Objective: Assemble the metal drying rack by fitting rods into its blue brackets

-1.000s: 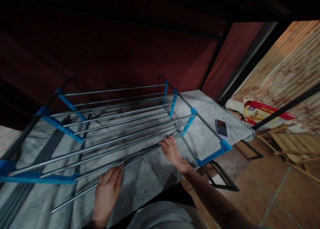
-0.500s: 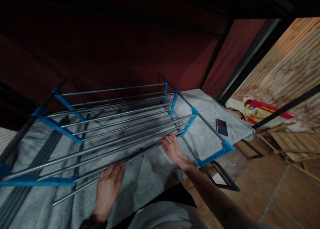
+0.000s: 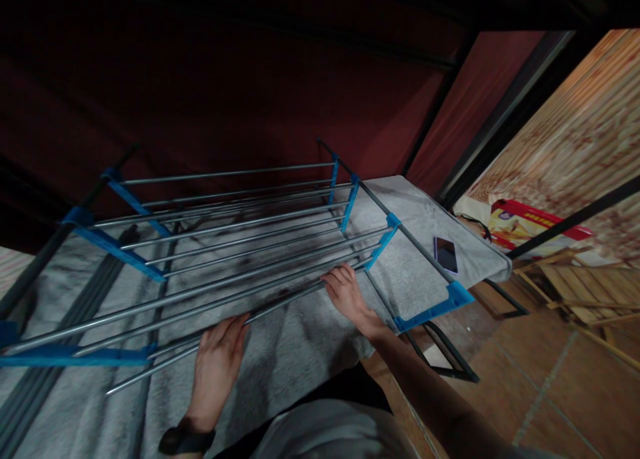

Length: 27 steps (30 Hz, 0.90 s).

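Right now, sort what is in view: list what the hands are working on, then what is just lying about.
In hand:
rod, with the left hand and right hand on it
rack with blue brackets

Lying about:
phone on the grey cloth
red box
wooden slats

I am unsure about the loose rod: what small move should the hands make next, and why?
Probably push the rod rightward into the blue bracket: the right hand holds its end just short of that bracket, the left hand touches its middle, and its other end lies free.
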Available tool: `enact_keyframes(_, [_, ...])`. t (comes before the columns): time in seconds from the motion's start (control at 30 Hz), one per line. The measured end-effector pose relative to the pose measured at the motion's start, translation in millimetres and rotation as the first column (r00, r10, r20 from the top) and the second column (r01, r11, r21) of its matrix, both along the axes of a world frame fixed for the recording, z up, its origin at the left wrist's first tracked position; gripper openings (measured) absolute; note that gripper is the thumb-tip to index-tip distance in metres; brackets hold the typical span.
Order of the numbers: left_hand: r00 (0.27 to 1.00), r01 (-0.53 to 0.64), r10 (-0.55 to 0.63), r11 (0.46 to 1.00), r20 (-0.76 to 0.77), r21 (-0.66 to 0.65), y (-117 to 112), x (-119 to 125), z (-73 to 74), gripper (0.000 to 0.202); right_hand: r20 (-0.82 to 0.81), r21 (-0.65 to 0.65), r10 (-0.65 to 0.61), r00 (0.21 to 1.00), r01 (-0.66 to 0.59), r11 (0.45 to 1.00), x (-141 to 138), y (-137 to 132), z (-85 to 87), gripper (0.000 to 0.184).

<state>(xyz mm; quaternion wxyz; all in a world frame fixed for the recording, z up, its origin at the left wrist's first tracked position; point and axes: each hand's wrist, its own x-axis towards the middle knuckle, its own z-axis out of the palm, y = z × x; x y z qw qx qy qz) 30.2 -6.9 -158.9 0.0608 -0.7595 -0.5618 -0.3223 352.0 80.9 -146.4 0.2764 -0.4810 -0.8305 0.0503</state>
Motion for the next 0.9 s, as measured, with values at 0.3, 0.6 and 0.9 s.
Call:
enact_keyframes(0.3, [0.998, -0.053, 0.054, 0.998, -0.012, 0.013, -2.0, 9.3, 4.8, 0.033, 0.011, 0.044, 0.116, 0.993, -0.116, 0.992, -17.4, -10.3, 0.1, 0.034])
enact_keyframes(0.6, [0.992, -0.103, 0.112, 0.984, 0.054, -0.146, -10.6, 19.5, 29.7, 0.035, 0.177, 0.079, 0.288, 0.941, -0.305, 0.949, -43.3, 2.3, -7.0, 0.036])
enact_keyframes(0.9, [0.210, -0.769, 0.388, 0.632, 0.897, -0.093, -37.2, -47.6, 10.4, 0.018, 0.213, 0.126, 0.300, 0.930, -0.331, 0.935, -35.0, 10.3, -12.7, 0.032])
